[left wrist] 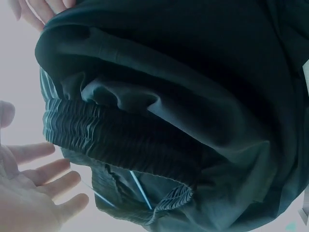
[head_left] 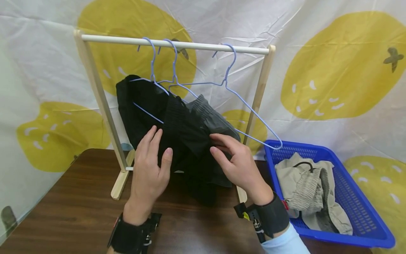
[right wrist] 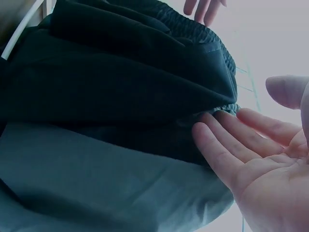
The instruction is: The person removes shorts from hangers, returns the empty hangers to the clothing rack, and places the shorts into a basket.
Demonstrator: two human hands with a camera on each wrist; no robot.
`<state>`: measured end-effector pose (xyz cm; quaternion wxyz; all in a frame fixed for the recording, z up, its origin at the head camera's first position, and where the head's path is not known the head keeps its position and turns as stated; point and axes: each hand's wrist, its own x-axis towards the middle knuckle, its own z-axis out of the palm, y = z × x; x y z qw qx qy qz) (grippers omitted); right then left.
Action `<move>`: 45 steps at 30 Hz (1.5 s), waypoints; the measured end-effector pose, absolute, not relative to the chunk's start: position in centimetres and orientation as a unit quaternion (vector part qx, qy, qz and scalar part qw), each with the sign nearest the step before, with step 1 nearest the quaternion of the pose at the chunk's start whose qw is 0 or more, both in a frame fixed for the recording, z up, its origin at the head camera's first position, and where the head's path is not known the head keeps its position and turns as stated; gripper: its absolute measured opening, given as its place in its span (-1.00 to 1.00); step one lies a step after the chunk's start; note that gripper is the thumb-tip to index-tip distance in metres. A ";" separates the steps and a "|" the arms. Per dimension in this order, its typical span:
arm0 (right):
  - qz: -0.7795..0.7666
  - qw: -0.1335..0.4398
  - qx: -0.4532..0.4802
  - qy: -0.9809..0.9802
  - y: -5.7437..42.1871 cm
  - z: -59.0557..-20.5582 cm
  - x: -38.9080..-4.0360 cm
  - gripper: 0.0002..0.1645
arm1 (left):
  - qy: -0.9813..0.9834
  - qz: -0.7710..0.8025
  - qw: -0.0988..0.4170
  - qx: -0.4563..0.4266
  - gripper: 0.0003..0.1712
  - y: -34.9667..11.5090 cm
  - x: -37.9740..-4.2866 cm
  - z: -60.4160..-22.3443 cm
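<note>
Black shorts or trousers (head_left: pixel 187 137) with a gathered elastic waistband (left wrist: pixel 72 123) hang from the rack on a blue hanger (head_left: pixel 153 76). My left hand (head_left: pixel 149 169) is at their front left, fingers straight and thumb apart. On the other side my right hand (head_left: pixel 239 162) has its fingers extended, with fingertips at the fabric's right edge in the right wrist view. Neither hand grips anything. Behind the black garment hangs a grey one (head_left: pixel 212 116), also with an elastic waistband, partly hidden. A third hanger (head_left: pixel 250 106) reaches out to the right.
A wooden rack with a white rail (head_left: pixel 196 46) stands on the brown table (head_left: pixel 69 201). At the right is a blue basket (head_left: pixel 361 197) with a beige elastic-waist garment (head_left: pixel 311 190) in it. A white cloth with yellow fruit shapes (head_left: pixel 342 67) hangs behind.
</note>
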<state>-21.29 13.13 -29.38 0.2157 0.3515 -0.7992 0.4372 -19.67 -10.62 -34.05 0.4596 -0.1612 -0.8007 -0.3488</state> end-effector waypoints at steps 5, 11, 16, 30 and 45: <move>0.436 0.192 0.337 -0.812 12.4 -29.2 -21.7 -0.55 | -0.806 -0.356 0.447 -0.154 -0.37 -10.8 -19.9 -34.3; 0.439 0.171 0.322 -0.821 11.4 -29.1 -22.4 -0.57 | -0.811 -0.365 0.435 -0.140 -0.39 -11.0 -20.1 -34.4; 0.445 0.165 0.315 -0.822 10.2 -29.0 -23.1 -0.58 | -0.815 -0.366 0.430 -0.132 -0.38 -11.2 -20.2 -34.5; 0.492 0.151 0.306 -0.801 8.0 -29.2 -24.8 -0.58 | -0.815 -0.381 0.422 -0.113 -0.39 -11.7 -20.5 -34.7; 0.598 0.215 0.213 -0.742 8.4 -29.0 -24.5 -0.65 | -0.800 -0.394 0.438 -0.116 -0.42 -11.9 -20.5 -34.6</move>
